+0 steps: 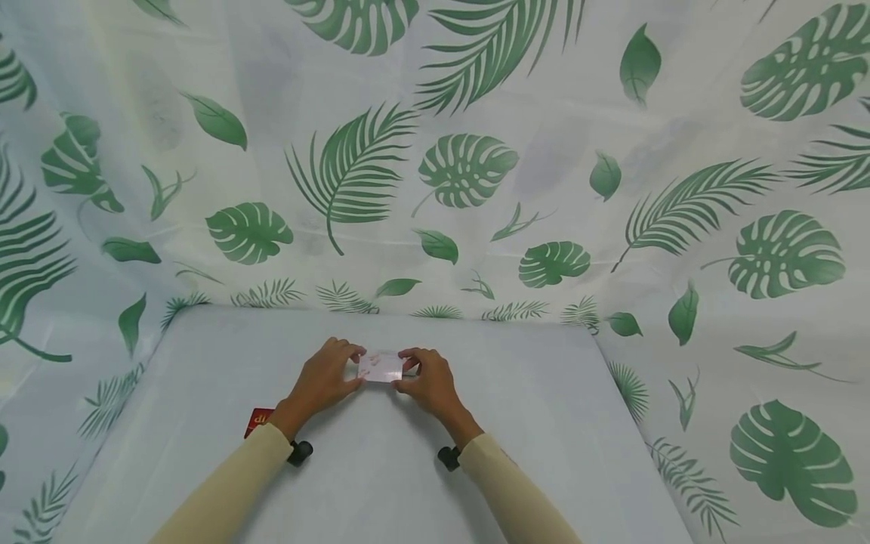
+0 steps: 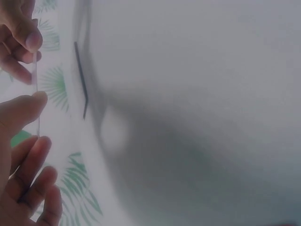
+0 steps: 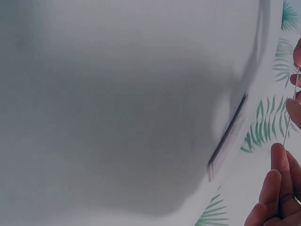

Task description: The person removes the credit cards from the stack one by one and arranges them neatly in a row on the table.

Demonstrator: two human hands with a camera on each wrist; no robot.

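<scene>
Between both hands a thin white card with pale pink marks (image 1: 381,368) is held up over the white table. My left hand (image 1: 328,378) pinches its left edge between thumb and fingers. At the opposite edge, my right hand (image 1: 430,381) pinches it the same way. The left wrist view shows the card edge-on as a thin line (image 2: 38,125), with the left hand (image 2: 23,155) near and the right hand beyond. Lying on the table past the card is a flat dark-edged piece (image 3: 228,132), mostly hidden by the card in the head view.
A red card with gold lettering (image 1: 258,420) lies on the table (image 1: 381,476), partly covered by the left forearm. Leaf-patterned white cloth (image 1: 469,249) rises behind the table and along both sides. Dark wrist mounts (image 1: 300,453) sit at both cuffs.
</scene>
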